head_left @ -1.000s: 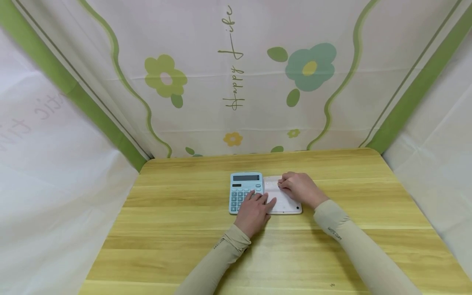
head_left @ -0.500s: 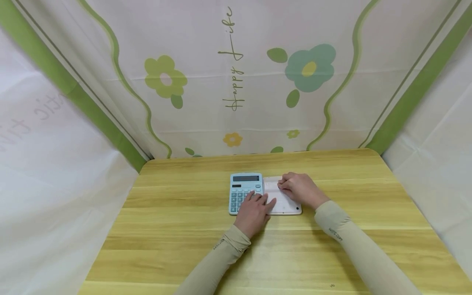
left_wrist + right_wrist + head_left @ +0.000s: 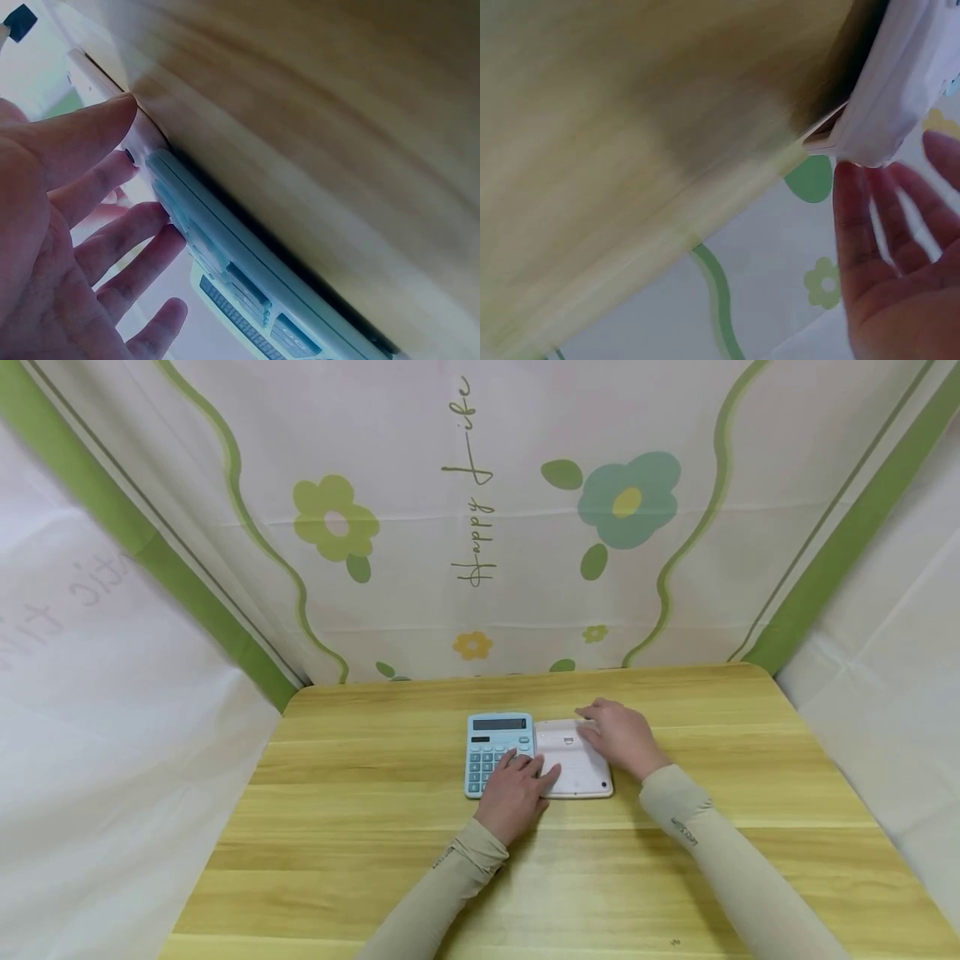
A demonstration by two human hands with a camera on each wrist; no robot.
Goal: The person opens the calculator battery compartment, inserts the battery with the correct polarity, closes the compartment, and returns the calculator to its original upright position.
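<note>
A light-blue calculator (image 3: 480,768) lies face up on the wooden table, its screen at the far end. Close against its right side is a pinkish-white calculator-like slab (image 3: 573,772), plain back upward, with a small dark-lined mark near its upper middle and a black dot at one corner. My left hand (image 3: 513,797) is spread over both: fingers on the blue keys, thumb over the white back. In the left wrist view its fingertips meet the blue calculator (image 3: 225,247). My right hand (image 3: 622,739) is at the slab's far right corner; its straight fingertips touch the edge of the slab (image 3: 892,97).
The wooden table (image 3: 337,843) extends on every side of the two devices. A white curtain (image 3: 420,593) with printed flowers hangs behind its far edge, and white cloth (image 3: 112,760) hangs to the left and right.
My right hand has uncurled from the white back and shifted slightly outward to its far corner, exposing the small dark-lined mark. My left hand stays where it was.
</note>
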